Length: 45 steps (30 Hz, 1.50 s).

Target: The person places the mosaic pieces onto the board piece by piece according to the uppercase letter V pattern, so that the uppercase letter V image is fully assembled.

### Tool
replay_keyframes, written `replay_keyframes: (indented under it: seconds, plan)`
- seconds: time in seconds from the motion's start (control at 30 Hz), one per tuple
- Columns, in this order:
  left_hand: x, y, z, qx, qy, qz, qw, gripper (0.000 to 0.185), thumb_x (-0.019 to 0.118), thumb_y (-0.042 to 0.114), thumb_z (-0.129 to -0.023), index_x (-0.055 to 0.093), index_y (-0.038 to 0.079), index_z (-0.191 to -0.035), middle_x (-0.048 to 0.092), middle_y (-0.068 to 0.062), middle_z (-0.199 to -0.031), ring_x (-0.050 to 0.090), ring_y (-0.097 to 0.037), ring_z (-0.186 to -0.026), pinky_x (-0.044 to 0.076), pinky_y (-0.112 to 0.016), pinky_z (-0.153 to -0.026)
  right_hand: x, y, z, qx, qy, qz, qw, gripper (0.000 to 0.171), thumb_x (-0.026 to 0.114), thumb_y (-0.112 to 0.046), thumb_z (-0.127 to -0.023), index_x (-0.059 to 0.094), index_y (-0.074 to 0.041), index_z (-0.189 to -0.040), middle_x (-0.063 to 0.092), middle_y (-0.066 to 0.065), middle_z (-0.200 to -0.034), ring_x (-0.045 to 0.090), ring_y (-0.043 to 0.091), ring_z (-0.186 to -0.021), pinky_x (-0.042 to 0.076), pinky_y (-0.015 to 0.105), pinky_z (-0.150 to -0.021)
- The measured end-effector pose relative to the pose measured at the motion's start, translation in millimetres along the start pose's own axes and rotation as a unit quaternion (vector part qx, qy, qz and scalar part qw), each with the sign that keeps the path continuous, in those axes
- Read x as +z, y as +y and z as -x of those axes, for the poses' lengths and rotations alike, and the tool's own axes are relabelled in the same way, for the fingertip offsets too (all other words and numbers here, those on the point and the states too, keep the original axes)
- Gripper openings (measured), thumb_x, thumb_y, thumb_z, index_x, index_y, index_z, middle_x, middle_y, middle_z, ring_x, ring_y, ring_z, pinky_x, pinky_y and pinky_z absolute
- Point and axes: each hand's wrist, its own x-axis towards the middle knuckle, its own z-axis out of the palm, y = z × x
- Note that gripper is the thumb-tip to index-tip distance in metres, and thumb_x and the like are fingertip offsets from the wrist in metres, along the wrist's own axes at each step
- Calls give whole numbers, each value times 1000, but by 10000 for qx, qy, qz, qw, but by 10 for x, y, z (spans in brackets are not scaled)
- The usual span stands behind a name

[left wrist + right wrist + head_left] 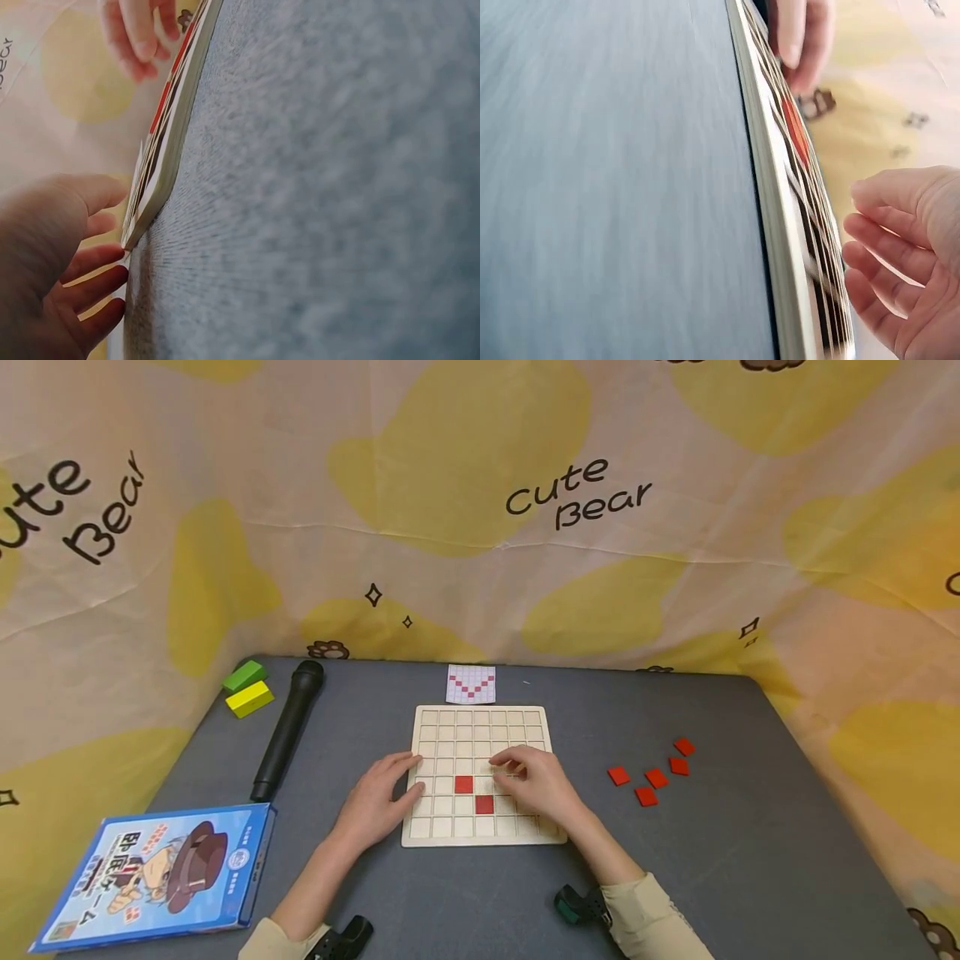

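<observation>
A pale wooden grid board lies on the table, with one red square tile in a cell and a second red tile diagonally below it to the right. My left hand rests its fingertips and thumb at the board's left edge, fingers relaxed. Over the right half of the board is my right hand, its fingers loosely bent. In the right wrist view, nothing shows between that hand's thumb and fingers. Behind the board's far edge stands a small card printed with a red V pattern on a grid.
Several loose red tiles lie to the right of the board. On the left are a black microphone, a green block, a yellow block and a blue game box. A patterned cloth hangs behind the table.
</observation>
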Motion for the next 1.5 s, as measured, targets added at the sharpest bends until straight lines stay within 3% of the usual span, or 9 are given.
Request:
replay_keyframes:
  seconds: [0.3,0.6,0.73,0.93,1.5]
  plan:
    - [-11,5,-39,106,-17,-224,9997,42,70,11,-89,62,3,-129,58,-17,-130,54,-36,-119,44,-55,-95,-475,425,230,398,548,393,9969,19,77,-10,-82,75,-11,-101,69,0,-91,60,16,-77,51,31,-67]
    - [-10,11,-55,32,-169,-171,9997,45,69,11,-90,59,4,-133,56,-17,-134,50,-37,-124,40,-57,-98,-920,759,524,714,627,1045,9900,22,76,-8,-83,74,-9,-104,69,9,-105,63,25,-87,52,44,-78]
    - [-15,15,-57,-8,-201,-112,9997,45,69,10,-90,58,3,-133,55,-18,-135,49,-37,-125,39,-57,-100,-1048,830,609,699,542,1198,9889,25,74,-4,-82,73,-8,-107,68,13,-110,61,33,-99,48,50,-86]
    - [-4,10,-59,13,-172,-90,9998,45,69,8,-89,59,3,-133,55,-19,-135,49,-39,-125,39,-59,-98,-1118,868,661,718,262,1250,9892,33,71,1,-79,71,-7,-111,66,15,-115,57,38,-110,43,55,-94]
    - [-12,46,-55,13,-155,-210,9997,45,68,9,-90,59,4,-133,55,-17,-135,50,-37,-124,41,-59,-96,-1075,915,637,671,509,1322,9876,30,79,-7,-79,72,-3,-108,70,11,-101,64,30,-95,50,49,-85]
